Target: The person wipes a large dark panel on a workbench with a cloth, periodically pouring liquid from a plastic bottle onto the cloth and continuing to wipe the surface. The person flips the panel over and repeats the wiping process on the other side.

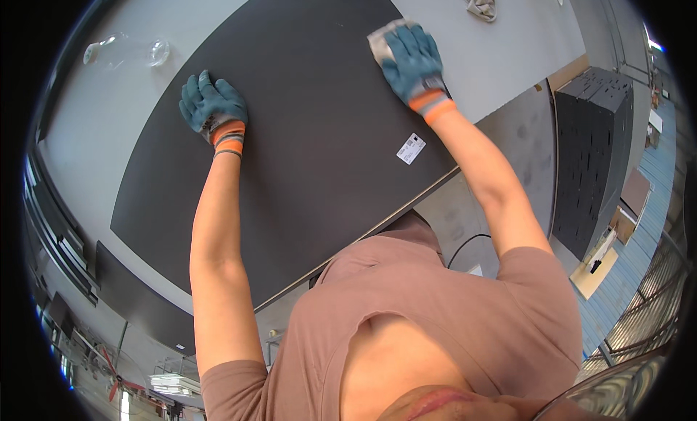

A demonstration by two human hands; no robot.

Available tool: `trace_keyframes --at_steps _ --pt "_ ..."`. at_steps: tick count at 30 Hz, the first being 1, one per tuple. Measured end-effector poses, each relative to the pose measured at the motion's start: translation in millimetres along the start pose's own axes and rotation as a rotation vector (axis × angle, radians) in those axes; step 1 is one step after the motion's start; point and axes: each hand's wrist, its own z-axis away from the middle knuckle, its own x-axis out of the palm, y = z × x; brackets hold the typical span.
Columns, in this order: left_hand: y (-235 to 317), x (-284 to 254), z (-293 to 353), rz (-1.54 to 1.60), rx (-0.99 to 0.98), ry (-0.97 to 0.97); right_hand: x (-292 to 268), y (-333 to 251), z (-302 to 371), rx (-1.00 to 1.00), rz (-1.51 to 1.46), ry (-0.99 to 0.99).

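Note:
A large dark grey panel [312, 145] lies flat on the light table, with a white label [411, 148] near its right edge. My left hand [211, 105], in a teal glove with an orange cuff, rests on the panel's left side, fingers spread and holding nothing. Near the panel's right edge, my right hand [414, 61], gloved the same way, presses a pale cloth [381, 43] against the surface. Part of that cloth is hidden under the palm and fingers.
A clear plastic bottle [127, 52] lies on the table [501, 65] at the left. Another crumpled cloth [481, 1] sits at the far right. Dark panels are stacked [592, 152] beyond the table's right side. Another dark panel [141, 294] stands at the lower left.

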Motion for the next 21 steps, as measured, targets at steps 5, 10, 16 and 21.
trace_keyframes --at_steps 5,10,16,21 --pt "-5 -2 4 0.006 -0.018 -0.009 24 -16 -69 0.056 -0.013 -0.127" --pt "-3 -6 5 0.049 -0.043 -0.005 1 -17 -99 0.212 -0.122 -0.131" --pt "-3 -3 4 0.04 -0.021 0.024 30 -23 -108 0.392 -0.052 -0.379" --pt "-5 -1 5 0.051 -0.015 0.046 31 -24 -118 0.648 -0.116 -0.523"
